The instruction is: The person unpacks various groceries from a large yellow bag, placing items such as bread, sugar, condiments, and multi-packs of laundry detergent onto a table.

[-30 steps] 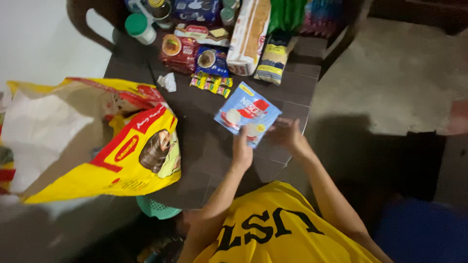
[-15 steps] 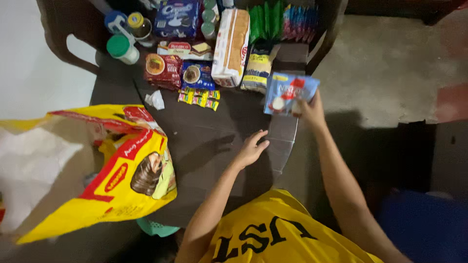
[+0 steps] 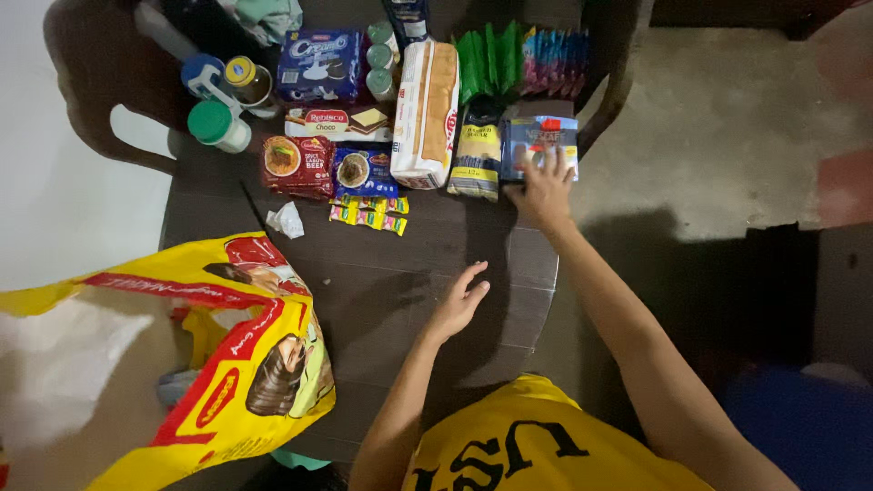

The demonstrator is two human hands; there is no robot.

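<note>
My right hand (image 3: 544, 189) reaches far across the dark table (image 3: 427, 264) and rests on a light blue packet (image 3: 538, 140) lying flat at the right end of a row of groceries. My fingers lie spread on the packet's lower part. Left of it stands a yellow and black pouch (image 3: 478, 156) and a long white pack of biscuits (image 3: 426, 111). My left hand (image 3: 459, 300) hovers over the bare middle of the table, fingers apart, holding nothing. A large yellow and red shopping bag (image 3: 236, 364) lies open at the left.
Behind the row sit green sachets (image 3: 486, 62), pink and blue sachets (image 3: 553, 60), a blue cookie box (image 3: 318, 65), red noodle packs (image 3: 296, 165), small yellow sachets (image 3: 368, 215), jars and a green-lidded bottle (image 3: 216, 124). A dark chair (image 3: 91, 82) stands at the back left. The table's right edge drops to a concrete floor.
My right hand carried the light blue packet from near me to the far right of the grocery row and set it down. My left hand let go of it and hangs over the table.
</note>
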